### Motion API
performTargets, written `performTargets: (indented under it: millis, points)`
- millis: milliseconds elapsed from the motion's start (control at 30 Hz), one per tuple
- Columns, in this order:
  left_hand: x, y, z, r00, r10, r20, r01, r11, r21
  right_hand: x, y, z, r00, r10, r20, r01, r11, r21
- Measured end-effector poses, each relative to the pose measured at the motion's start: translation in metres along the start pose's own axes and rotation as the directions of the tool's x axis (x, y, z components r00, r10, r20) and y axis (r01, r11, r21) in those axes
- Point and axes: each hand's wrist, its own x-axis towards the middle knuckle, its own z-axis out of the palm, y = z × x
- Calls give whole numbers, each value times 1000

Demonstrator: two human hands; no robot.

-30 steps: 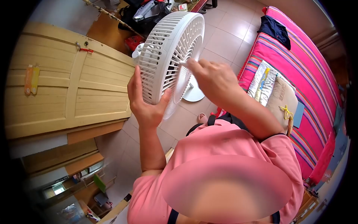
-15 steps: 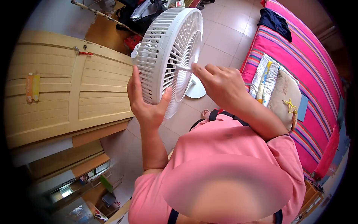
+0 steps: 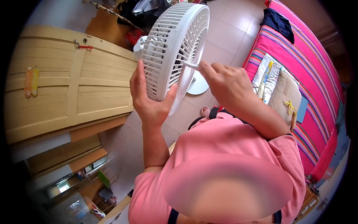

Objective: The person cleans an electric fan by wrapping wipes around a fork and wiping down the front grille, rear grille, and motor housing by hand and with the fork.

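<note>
A white fan (image 3: 169, 56) with a slatted round cage stands upright in front of me, its grille facing right. My left hand (image 3: 151, 100) cups the lower rim of the cage, fingers at the back and thumb at the front. In the closed fingers of my right hand (image 3: 229, 80) is a thin white stick (image 3: 192, 66), pointing left at the front grille. Its far tip is at the slats, and I cannot tell how far it reaches inside. Below the cage, the round white base (image 3: 198, 85) is partly hidden behind it.
A cream panelled door (image 3: 52, 82) is at the left. On the right, a bed with a pink striped cover (image 3: 313, 82) holds folded cloths, a beige pillow (image 3: 285, 93) and dark clothing (image 3: 276, 24). Dark bags (image 3: 149, 11) lie behind the fan above the tiled floor (image 3: 229, 33).
The fan's cage and both hands sit slightly further right and higher in the view. The stick still points at the grille, and the left hand keeps its hold on the rim.
</note>
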Motion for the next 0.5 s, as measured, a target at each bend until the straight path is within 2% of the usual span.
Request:
performTargets:
  millis: [67,133,167,267,500]
  points:
    - [0,0,0,1000,11,4,-10,1000,-8,-11,8,-2,1000,7,-1,-7,1000,7]
    - [1,-2,-1,1000,-16,-8,16,999,-31,-21,17,7,995,68,-79,-70,997,-20]
    - [0,-6,-1,1000,-9,-10,8,999,-33,-23,17,9,989,56,-139,-60,998,-23]
    - [1,-2,-1,999,-34,2,34,998,-57,-26,8,7,982,10,-187,-7,1000,18]
    - [-1,-2,0,999,-30,15,31,998,-52,-19,-2,14,988,-34,-151,37,999,21]
